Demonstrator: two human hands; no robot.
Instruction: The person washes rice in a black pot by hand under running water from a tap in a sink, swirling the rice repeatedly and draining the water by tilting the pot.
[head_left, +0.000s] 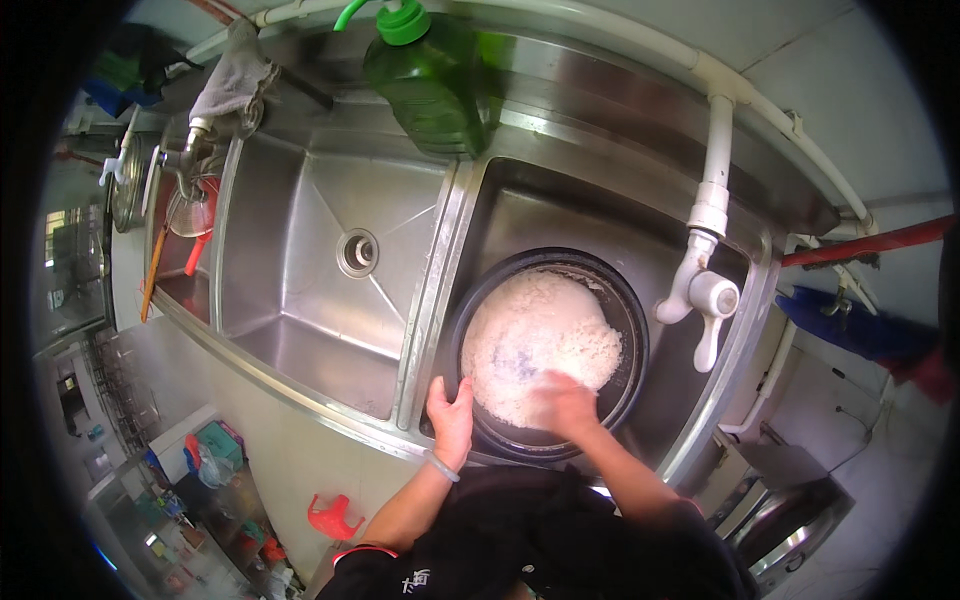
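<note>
A round dark cooking pot (637, 341) stands in the right basin of a stainless steel sink. White rice grains (540, 322) fill much of it, heaped towards its right side. My left hand (452, 416) is at the pot's left rim near the sink's front edge, thumb apart from the fingers; its fingertips are partly hidden, and a pale bracelet circles the wrist. Inside the pot, my right hand (564, 403) touches the rice at the front. It is blurred, so its fingers and any rice in them cannot be made out.
A white tap (697, 285) hangs over the right basin. Behind the divider stands a green pump bottle (431, 86). The middle basin (337, 300) has a drain. At the left, a cloth (236, 82) covers a pipe near a red-handled strainer (191, 214). A red stool (335, 516) is on the floor.
</note>
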